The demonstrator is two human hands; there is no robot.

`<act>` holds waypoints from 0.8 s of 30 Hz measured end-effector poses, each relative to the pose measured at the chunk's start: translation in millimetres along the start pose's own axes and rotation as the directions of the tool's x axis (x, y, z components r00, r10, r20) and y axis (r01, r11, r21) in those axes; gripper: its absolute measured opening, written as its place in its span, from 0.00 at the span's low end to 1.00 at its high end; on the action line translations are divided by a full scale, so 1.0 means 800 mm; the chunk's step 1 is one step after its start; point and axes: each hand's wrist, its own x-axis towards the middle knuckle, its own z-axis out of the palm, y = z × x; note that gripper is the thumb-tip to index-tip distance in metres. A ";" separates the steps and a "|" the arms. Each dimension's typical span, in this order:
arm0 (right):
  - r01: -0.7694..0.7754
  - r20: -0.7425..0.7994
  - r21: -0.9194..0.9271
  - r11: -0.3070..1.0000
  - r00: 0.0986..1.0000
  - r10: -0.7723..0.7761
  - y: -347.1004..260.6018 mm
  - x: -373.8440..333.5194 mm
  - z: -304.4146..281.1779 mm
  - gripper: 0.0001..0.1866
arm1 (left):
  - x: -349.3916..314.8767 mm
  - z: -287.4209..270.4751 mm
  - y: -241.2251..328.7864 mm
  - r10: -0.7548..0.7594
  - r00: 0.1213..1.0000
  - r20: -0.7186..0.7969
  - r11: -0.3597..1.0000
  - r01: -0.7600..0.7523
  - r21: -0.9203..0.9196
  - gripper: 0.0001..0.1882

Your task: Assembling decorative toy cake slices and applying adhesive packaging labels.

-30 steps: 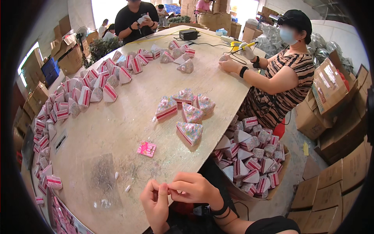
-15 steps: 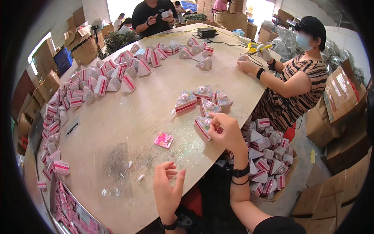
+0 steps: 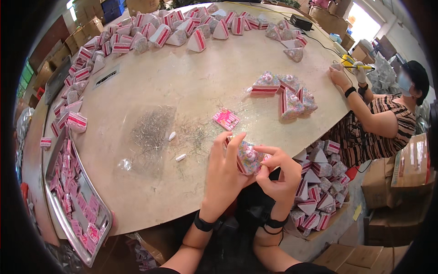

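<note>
Near the table's front edge, my left hand [image 3: 224,176] is wrapped round a cake-slice ornament [image 3: 248,156] with a sprinkled top and a pink-and-white side. The thumb and forefinger of my right hand [image 3: 282,177] pinch together at the slice's right edge; whether a thin string is between them is too small to see. Just beyond my left fingers lies a pink striped card [image 3: 226,118]. Several similar sprinkled slices [image 3: 292,104] stand grouped farther right. Two small white pieces [image 3: 181,157] rest to the left of my hands.
A clear plastic sheet with thin metallic pins [image 3: 153,130] lies left. Plainer slices [image 3: 197,41] are heaped along the far edge. A metal tray [image 3: 107,218] holds pink tags at left. Below the table's right edge sits a heap of slices [image 3: 325,169]. A co-worker [image 3: 383,109] holds a yellow tool.
My right hand has brought one sprinkled slice from the group toward me. My left hand has moved up and taken hold of it. The view has shifted.
</note>
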 end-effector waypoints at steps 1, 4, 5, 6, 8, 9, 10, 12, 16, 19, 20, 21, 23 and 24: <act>0.004 0.009 0.000 1.000 1.000 -0.004 0.000 -0.002 -0.001 0.09 | 0.000 0.001 -0.001 0.042 0.997 -0.067 0.998 -0.045 -0.049 0.41; 0.052 -0.003 -0.024 0.998 0.999 -0.052 -0.004 -0.004 -0.009 0.10 | -0.002 0.007 -0.003 0.105 0.987 -0.119 0.990 -0.114 -0.077 0.40; 0.046 -0.008 -0.028 0.999 0.999 -0.046 -0.004 -0.005 -0.011 0.10 | -0.002 0.010 -0.001 0.106 0.988 -0.111 0.990 -0.115 -0.081 0.40; 0.064 -0.014 -0.022 0.998 0.998 -0.064 -0.003 -0.005 -0.013 0.10 | -0.001 0.013 0.000 0.125 0.982 -0.145 0.976 -0.148 -0.158 0.38; 0.076 -0.025 -0.020 0.997 0.997 -0.076 -0.004 -0.005 -0.014 0.11 | -0.002 0.016 0.001 0.141 0.975 -0.172 0.955 -0.180 -0.237 0.36; 0.067 -0.032 -0.019 0.998 0.997 -0.067 -0.009 -0.004 -0.014 0.11 | -0.002 0.015 0.000 0.150 0.973 -0.177 0.958 -0.187 -0.218 0.37; 0.058 -0.039 -0.017 0.998 0.997 -0.059 -0.011 -0.003 -0.014 0.11 | -0.003 0.015 -0.001 0.159 0.970 -0.182 0.960 -0.195 -0.200 0.38; 0.068 -0.053 -0.007 0.998 0.996 -0.068 -0.009 -0.004 -0.012 0.11 | -0.002 0.018 -0.003 0.174 0.966 -0.192 0.951 -0.216 -0.222 0.39; 0.087 -0.067 0.034 0.996 0.994 -0.085 -0.004 -0.005 -0.014 0.11 | -0.002 0.019 -0.003 0.193 0.961 -0.197 0.944 -0.236 -0.229 0.39; 0.037 -0.053 0.032 0.999 0.998 -0.035 -0.005 -0.006 -0.015 0.11 | -0.002 0.019 -0.003 0.199 0.960 -0.196 0.947 -0.241 -0.215 0.37; 0.036 -0.052 0.033 0.999 0.998 -0.034 -0.005 -0.006 -0.014 0.11 | -0.002 0.018 -0.004 0.198 0.960 -0.196 0.947 -0.239 -0.214 0.37; 0.049 -0.056 0.032 0.998 0.997 -0.048 -0.004 -0.005 -0.013 0.12 | -0.002 0.017 -0.006 0.211 0.960 -0.185 0.951 -0.245 -0.188 0.36; 0.063 -0.059 0.030 0.998 0.996 -0.061 -0.002 -0.004 -0.013 0.12 | -0.003 0.016 -0.006 0.223 0.959 -0.174 0.954 -0.251 -0.162 0.36; 0.068 -0.053 0.034 0.997 0.996 -0.066 0.000 -0.005 -0.013 0.12 | -0.002 0.016 -0.003 0.211 0.962 -0.171 0.950 -0.243 -0.195 0.35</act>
